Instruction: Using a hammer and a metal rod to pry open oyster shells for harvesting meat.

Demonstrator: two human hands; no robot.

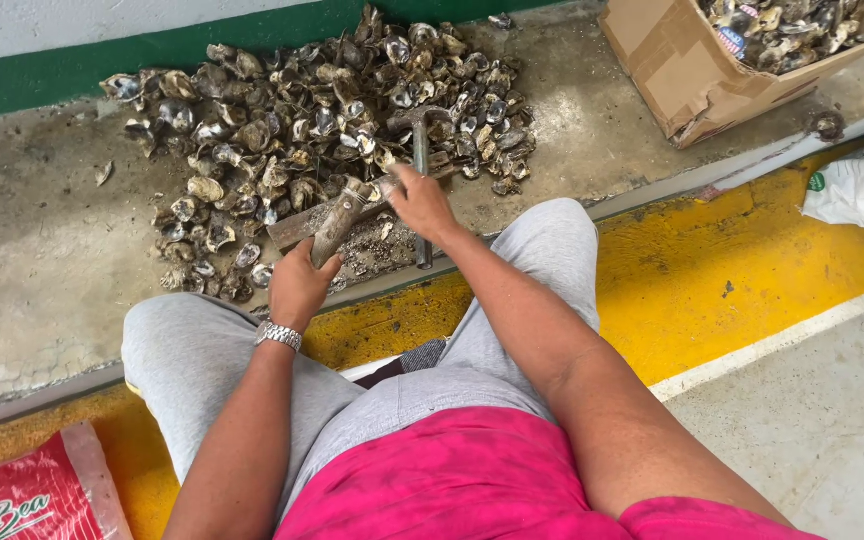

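One left hand grips one long oyster; one right hand clasps one hammer. Beyond the hammer, one shell pile; right of it, one cardboard box holding shells.

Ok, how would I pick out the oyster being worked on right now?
Start at the big shell pile on the concrete floor. At its near edge lies a flat block. The long muddy oyster propped on it, gripped by the left hand, is the only one held.

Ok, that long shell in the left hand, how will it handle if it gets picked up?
The long shell looks rigid and rough, so the left hand probably grips it without slipping. Its edges seem jagged, likely chipping easily. Elongated and irregular, it probably won't roll.
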